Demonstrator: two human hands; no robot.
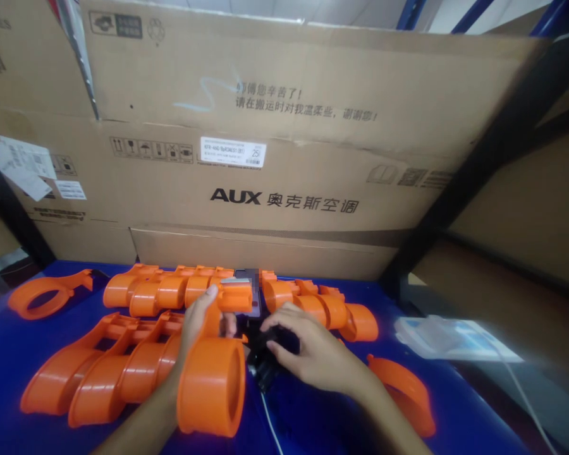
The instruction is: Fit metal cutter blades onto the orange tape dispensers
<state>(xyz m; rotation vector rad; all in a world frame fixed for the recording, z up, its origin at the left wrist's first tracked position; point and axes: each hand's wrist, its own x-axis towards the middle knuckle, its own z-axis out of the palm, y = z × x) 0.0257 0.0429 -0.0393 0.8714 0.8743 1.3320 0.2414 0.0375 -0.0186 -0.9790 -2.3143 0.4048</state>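
Note:
My left hand (pixel 200 319) is closed around the stem of an orange plastic part (pixel 211 385). A wide round cup forms its near end, and a ribbed block sits at its upper end. To the right, the fingers of my right hand (pixel 303 344) are curled onto a dark black object (pixel 265 363) with a white cable running from it toward me. Its exact kind is hard to make out. Behind both hands, a phone-like device (pixel 255 303) lies partly hidden by the orange part.
Several similar orange parts (pixel 99 385) line the blue tabletop (pixel 23 430) at left, with more (pixel 322 309) at back right. One orange ring (pixel 40 297) lies far left, another part (pixel 405 395) near right. Large cardboard boxes (pixel 284 170) stand behind; a plastic-covered white packet (pixel 455 338) lies right.

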